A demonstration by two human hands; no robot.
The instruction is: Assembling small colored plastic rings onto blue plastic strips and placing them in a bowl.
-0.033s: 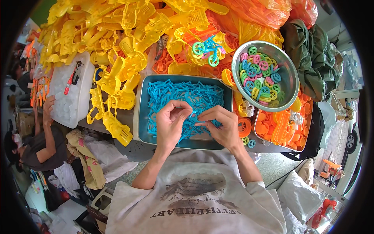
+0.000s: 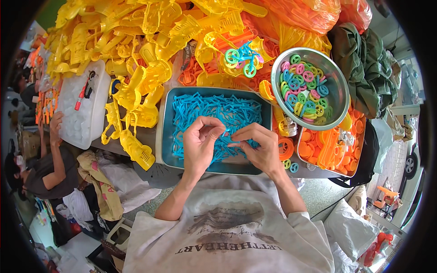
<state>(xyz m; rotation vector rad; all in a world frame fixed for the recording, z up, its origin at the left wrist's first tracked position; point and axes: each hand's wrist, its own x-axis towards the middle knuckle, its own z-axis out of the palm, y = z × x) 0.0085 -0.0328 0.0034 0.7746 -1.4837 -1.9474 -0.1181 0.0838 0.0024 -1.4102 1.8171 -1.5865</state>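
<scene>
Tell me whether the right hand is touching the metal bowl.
Apart: the head view shows a plain gap between the right hand and the metal bowl, which sits farther right.

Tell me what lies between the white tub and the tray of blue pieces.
In the head view, a cluster of yellow plastic parts lies between the white tub and the tray.

Left hand (image 2: 199, 142) pinches, right hand (image 2: 259, 148) curls near it
</scene>
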